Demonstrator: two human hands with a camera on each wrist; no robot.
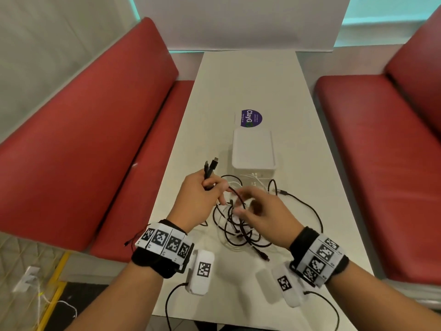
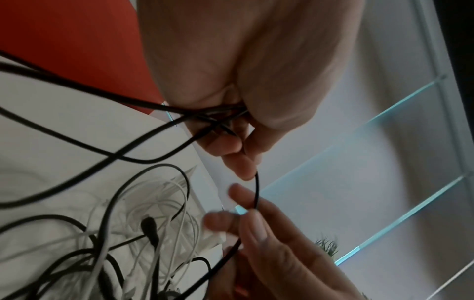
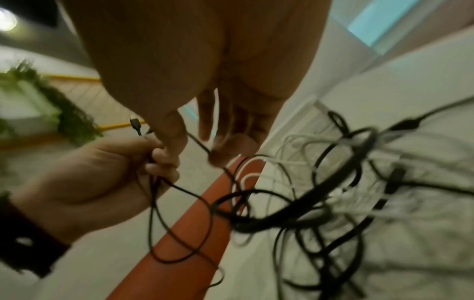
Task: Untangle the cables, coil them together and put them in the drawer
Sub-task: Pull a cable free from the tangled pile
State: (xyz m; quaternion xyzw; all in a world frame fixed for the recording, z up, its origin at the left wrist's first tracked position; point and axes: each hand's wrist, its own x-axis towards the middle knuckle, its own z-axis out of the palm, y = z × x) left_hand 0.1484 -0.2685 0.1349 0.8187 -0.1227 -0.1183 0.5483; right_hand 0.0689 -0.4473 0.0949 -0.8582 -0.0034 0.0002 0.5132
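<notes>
A tangle of black and white cables (image 1: 235, 231) lies on the white table (image 1: 317, 177) in front of me. My left hand (image 1: 200, 197) is raised above the tangle and grips several black cable ends, whose plugs (image 1: 212, 165) stick up out of the fist. From that fist one black strand (image 2: 257, 188) runs down to my right hand (image 1: 260, 209), which pinches it between thumb and fingers just right of the left hand. The right hand is blurred. Loops hang from both hands into the pile (image 3: 333, 192). Behind the tangle stands a small white drawer box (image 1: 253, 149).
A purple round sticker (image 1: 251, 118) lies on the table behind the box. Red padded benches (image 1: 100, 139) (image 1: 381, 149) flank the table on both sides. A white wall panel (image 1: 250, 25) closes the table's far end.
</notes>
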